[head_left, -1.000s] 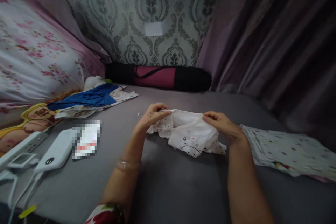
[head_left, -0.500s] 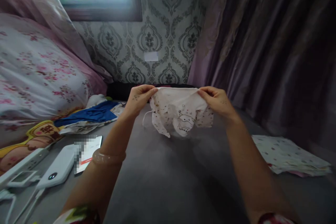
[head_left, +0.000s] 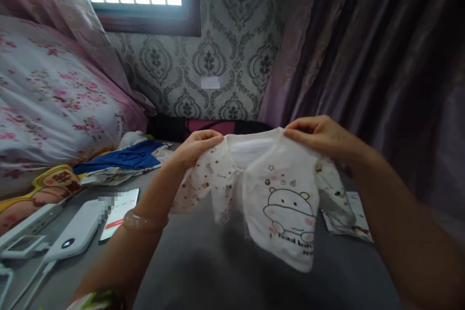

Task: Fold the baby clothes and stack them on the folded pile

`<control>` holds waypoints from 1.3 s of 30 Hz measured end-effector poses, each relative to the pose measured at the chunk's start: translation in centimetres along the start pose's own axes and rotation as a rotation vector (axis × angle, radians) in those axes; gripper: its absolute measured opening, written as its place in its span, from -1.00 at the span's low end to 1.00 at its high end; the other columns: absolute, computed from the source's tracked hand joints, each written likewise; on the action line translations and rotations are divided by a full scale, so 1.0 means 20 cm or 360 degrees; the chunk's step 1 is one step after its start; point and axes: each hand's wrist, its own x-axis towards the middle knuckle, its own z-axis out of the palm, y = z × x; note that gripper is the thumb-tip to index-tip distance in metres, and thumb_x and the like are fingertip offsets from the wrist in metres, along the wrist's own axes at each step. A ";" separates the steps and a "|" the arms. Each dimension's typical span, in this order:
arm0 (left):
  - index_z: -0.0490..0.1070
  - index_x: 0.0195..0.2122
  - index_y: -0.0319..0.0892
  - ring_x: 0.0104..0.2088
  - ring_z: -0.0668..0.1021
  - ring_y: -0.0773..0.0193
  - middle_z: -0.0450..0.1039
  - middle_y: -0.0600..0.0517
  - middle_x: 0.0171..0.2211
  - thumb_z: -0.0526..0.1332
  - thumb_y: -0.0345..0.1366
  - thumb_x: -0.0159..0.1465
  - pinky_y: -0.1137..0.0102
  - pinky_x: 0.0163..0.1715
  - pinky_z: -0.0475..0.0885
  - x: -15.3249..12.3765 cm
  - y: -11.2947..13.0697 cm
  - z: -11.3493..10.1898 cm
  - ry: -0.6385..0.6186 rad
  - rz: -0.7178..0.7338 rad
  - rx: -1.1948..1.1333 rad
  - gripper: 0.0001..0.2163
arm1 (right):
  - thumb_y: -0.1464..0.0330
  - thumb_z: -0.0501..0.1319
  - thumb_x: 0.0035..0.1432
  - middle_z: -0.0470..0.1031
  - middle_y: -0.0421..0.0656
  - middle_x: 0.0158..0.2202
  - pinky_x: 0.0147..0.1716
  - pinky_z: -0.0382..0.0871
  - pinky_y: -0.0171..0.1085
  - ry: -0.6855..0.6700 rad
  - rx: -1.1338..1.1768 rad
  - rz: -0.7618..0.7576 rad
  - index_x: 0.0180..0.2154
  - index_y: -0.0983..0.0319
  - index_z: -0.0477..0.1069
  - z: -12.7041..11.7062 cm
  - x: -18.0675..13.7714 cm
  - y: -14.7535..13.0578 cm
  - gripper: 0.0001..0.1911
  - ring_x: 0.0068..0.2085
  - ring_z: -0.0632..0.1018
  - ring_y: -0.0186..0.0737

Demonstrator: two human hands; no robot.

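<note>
A small white baby wrap shirt (head_left: 286, 169) hangs in the air over the grey bed sheet, its front towards me. It carries a cartoon animal with lettering, and its sleeves have small prints. My left hand (head_left: 198, 147) pinches the shirt at the shoulder left of the neckline. On the other side of the neckline, my right hand (head_left: 319, 133) grips the other shoulder between thumb and fingers. The lower hem swings loose and is slightly blurred. Behind the right sleeve and my right forearm, a folded printed cloth (head_left: 359, 208) lies partly hidden.
To the left lie a phone (head_left: 121, 210), a white power bank (head_left: 74, 232), a power strip (head_left: 32, 225) and cables. Beyond them are blue and white clothes (head_left: 123, 157) and a yellow cushion (head_left: 54, 179). Curtains (head_left: 348, 58) hang at the right, and a patterned wall stands behind.
The shirt was bunched and hanging farther away; now it is nearer and spread out, showing its printed front. My right hand has moved right and closer, and the folded cloth is more covered.
</note>
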 end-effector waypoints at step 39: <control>0.55 -0.42 -0.22 -0.46 0.42 0.38 0.44 0.04 -0.48 0.32 -0.14 0.05 0.51 -0.49 0.29 0.14 0.00 -0.03 0.0174 0.0686 0.0823 -0.77 | 0.05 0.35 -0.11 0.55 -0.17 -0.39 -0.44 0.32 -0.33 -0.0015 0.0320 0.0121 -0.34 0.20 0.57 0.14 0.13 0.39 -0.62 -0.40 0.47 -0.30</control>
